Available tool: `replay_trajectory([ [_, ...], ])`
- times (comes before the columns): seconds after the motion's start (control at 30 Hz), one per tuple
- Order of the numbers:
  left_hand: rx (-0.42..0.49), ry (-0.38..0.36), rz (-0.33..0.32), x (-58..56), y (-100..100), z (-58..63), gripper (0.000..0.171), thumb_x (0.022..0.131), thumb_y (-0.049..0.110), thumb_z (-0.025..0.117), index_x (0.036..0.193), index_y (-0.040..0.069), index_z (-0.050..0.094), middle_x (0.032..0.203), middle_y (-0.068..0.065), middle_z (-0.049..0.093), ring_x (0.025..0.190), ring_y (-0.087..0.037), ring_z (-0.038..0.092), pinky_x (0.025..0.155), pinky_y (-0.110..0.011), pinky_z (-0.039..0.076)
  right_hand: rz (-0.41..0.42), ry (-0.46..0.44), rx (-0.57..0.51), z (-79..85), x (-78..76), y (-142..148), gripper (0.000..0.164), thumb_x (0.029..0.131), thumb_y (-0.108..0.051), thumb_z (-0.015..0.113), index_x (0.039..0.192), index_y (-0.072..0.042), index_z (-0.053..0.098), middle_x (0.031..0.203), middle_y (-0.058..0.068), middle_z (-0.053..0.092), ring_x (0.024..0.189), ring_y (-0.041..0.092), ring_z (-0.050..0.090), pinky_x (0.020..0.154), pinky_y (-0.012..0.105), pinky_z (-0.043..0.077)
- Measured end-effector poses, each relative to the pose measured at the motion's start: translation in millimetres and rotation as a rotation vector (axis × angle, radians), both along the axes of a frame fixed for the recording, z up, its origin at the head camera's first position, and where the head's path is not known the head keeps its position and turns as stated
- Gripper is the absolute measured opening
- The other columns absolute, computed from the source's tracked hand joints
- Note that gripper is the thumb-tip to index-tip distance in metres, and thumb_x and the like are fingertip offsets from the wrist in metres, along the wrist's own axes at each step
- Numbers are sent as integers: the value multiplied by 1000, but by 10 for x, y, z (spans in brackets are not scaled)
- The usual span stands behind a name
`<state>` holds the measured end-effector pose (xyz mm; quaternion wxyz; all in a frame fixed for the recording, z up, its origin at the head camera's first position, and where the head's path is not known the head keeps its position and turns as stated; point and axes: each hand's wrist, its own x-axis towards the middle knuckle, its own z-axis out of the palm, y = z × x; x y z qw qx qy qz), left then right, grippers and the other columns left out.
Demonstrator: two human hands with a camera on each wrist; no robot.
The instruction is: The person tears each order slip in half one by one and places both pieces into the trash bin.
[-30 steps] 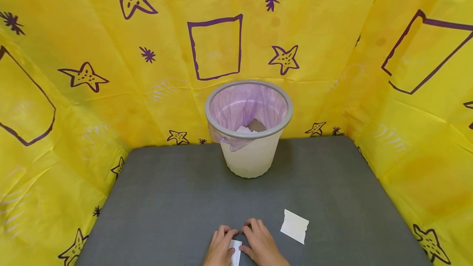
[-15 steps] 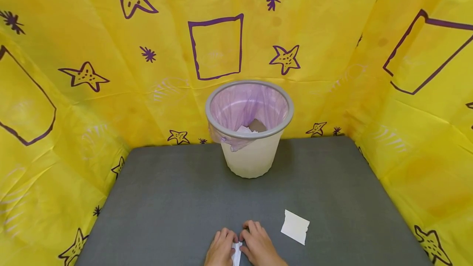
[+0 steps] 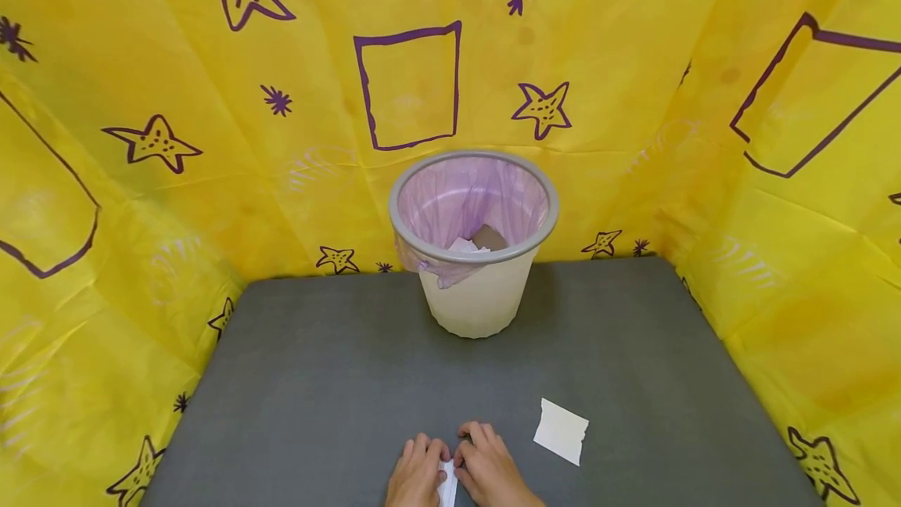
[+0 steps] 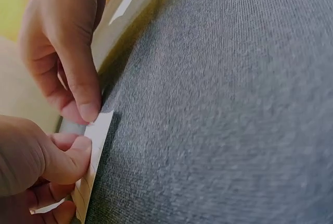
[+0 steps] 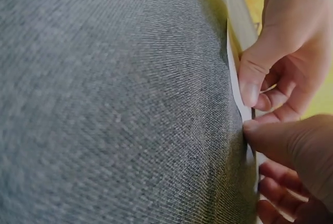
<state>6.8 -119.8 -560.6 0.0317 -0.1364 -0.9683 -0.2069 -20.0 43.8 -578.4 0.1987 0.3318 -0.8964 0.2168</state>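
A narrow white strip of paper (image 3: 448, 486) lies between my two hands at the front of the grey table. My left hand (image 3: 415, 473) pinches its left side between thumb and curled fingers, also plain in the left wrist view, where thin lines mark the paper (image 4: 99, 139). On the other side my right hand (image 3: 491, 466) pinches the strip near its far end, thumb close to the left hand's fingers. In the right wrist view the paper (image 5: 236, 86) shows as a thin edge beneath both thumbs. The fingers hide part of the strip.
A torn white piece of paper (image 3: 561, 433) lies to the right of the hands. Further back stands a cream bin (image 3: 475, 303) with a purple liner, paper scraps inside. Yellow patterned cloth (image 3: 310, 202) walls the grey table (image 3: 338, 366) at the back and sides.
The fingertips of both hands have drawn back onto the strip's far end, from just beyond it. Both hands then stay nearly in place. The view has tilted slightly.
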Motion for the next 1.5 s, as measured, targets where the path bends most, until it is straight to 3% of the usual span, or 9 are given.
replay_trajectory([
  [0.17, -7, 3, 24, -33, -11, 37, 36, 72, 9, 78, 96, 19, 53, 89, 4, 43, 77, -15, 40, 62, -28, 38, -48, -59, 33, 36, -4, -18, 34, 65, -23, 86, 83, -16, 59, 85, -5, 46, 77, 11, 41, 66, 20, 37],
  [0.4, -21, 71, 8, -63, -1, 40, 30, 73, 12, 77, 88, 21, 53, 87, 5, 41, 76, -13, 37, 60, -25, 34, -1, -133, 25, 87, -30, -7, 28, 67, -16, 84, 77, -19, 58, 80, -8, 45, 74, 7, 38, 63, 16, 33],
  [0.73, -36, 117, 28, -58, 5, -21, 30, 72, 16, 78, 79, 23, 50, 90, 5, 38, 80, -13, 34, 62, -27, 35, -15, -131, 9, 78, -10, -66, 24, 68, -11, 80, 72, -18, 58, 77, -8, 45, 74, 8, 40, 61, 15, 36],
  [0.93, 1, 113, 9, -56, -8, -43, 27, 75, 20, 77, 78, 23, 50, 89, 6, 40, 79, -11, 35, 61, -24, 33, -56, 68, 69, 25, -19, -95, 29, 64, -12, 79, 71, -19, 51, 75, -7, 41, 70, 8, 36, 62, 15, 31],
  [1.1, 219, 104, -10, -94, -18, -17, 24, 77, 13, 76, 86, 19, 54, 78, 7, 55, 68, -1, 46, 55, -20, 37, -122, 128, -11, 42, -58, -75, 29, 65, -9, 76, 76, -18, 50, 75, -7, 42, 70, 10, 38, 61, 16, 32],
  [1.2, 354, 203, 12, -162, -3, 46, 25, 77, 8, 76, 93, 16, 59, 74, 6, 62, 63, 3, 49, 53, -17, 38, -137, 89, -100, 132, -130, -27, 22, 76, -11, 72, 80, -16, 52, 76, -7, 45, 71, 9, 42, 61, 17, 34],
  [1.3, 387, 365, 46, -288, 39, 166, 22, 74, 6, 78, 90, 12, 65, 73, 5, 66, 63, 3, 52, 54, -14, 38, -96, 20, -207, 278, -249, 34, 15, 83, -10, 68, 85, -14, 54, 78, -7, 50, 74, 7, 44, 63, 15, 37],
  [1.37, 386, 433, 62, -410, 76, 280, 18, 73, 6, 79, 85, 12, 68, 73, 7, 66, 63, 2, 52, 56, -13, 38, -47, -30, -295, 383, -353, 70, 11, 87, -8, 66, 91, -11, 56, 82, -6, 55, 77, 6, 48, 65, 15, 40],
  [1.5, 380, 463, 27, -681, 143, 556, 11, 77, 7, 77, 83, 13, 70, 75, 7, 67, 65, -1, 55, 58, -14, 42, 32, -102, -457, 606, -587, 128, 26, 85, -4, 70, 108, -2, 58, 85, 0, 64, 75, 5, 56, 64, 18, 46],
])
